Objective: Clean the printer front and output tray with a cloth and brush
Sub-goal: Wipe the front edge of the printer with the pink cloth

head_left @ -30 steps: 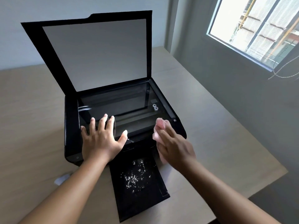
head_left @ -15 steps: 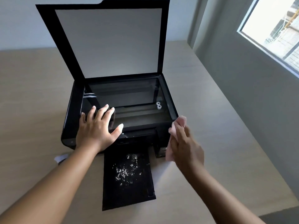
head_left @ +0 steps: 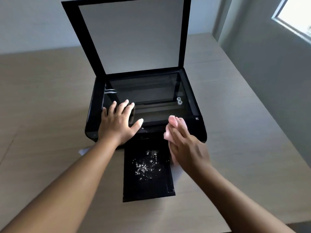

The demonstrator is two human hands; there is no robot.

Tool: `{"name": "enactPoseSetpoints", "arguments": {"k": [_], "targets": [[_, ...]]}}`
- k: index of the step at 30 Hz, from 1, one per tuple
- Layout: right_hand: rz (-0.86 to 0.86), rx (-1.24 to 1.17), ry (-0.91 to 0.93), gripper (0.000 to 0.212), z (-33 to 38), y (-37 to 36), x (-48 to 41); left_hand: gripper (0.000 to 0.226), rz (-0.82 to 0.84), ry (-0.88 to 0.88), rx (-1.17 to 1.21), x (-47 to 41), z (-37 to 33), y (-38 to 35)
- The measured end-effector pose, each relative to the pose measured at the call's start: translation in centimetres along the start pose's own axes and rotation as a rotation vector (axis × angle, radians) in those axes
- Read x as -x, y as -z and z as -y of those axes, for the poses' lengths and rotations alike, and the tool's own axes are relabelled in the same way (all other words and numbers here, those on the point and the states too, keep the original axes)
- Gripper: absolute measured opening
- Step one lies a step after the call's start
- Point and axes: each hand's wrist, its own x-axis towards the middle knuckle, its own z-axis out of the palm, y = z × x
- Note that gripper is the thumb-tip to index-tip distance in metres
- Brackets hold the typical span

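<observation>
While the front panel is being wiped, we note the left hand (head_left: pixel 117 125) lying flat on the front-left top of the black flatbed printer (head_left: pixel 94 115). Its grip is wide, with the fingers spread and holding nothing. We judge it is there to brace the machine against the sideways push of the wipe.

The right hand (head_left: pixel 186 145) covers a pink soft cloth (head_left: pixel 172 121) and presses it against the printer's front, right of centre and just above the right edge of the black pull-out output tray (head_left: pixel 144 187). Its grip is flat: the fingers lie nearly straight over the cloth, pressing rather than clenching. The thumb is hidden. The hand is motion-blurred.

The black hinged scanner lid (head_left: pixel 134 36) stands raised. White crumb-like debris (head_left: pixel 146 165) is scattered on the tray, which is not yet cleaned. No brush is in view. The printer sits on a light wooden table (head_left: pixel 42 106).

Against half a second ago:
- The cloth hand was at the printer's right front corner and has travelled inward to the left, so we read this as one pass of a back-and-forth wipe.
- The left hand has kept its place.
- The debris patch looks unchanged.
</observation>
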Motion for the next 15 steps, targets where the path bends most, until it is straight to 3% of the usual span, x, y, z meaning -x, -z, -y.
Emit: {"name": "enactPoseSetpoints", "arguments": {"k": [4,7,9,12,15], "targets": [[0.052,-0.068,-0.278,0.043,0.9,-1.7,1.1,0.087,0.086,-0.060,0.069,0.0,0.8,0.5],[0.117,-0.015,-0.176,0.045,1.5,-2.6,1.0,0.087,0.142,-0.181,0.070,0.1,2.4,1.1],[0.042,0.016,-0.112,0.044,1.5,-1.5,0.7,0.084,0.131,-0.301,0.011,0.1,4.5,1.5],[-0.045,-0.057,-0.310,0.045,3.7,-1.9,0.6,0.082,0.103,-0.379,0.029,-0.3,6.6,1.4],[0.005,-0.121,-0.282,0.044,7.6,-3.8,1.1,0.082,0.084,-0.375,0.074,-0.4,6.7,1.0]]}}
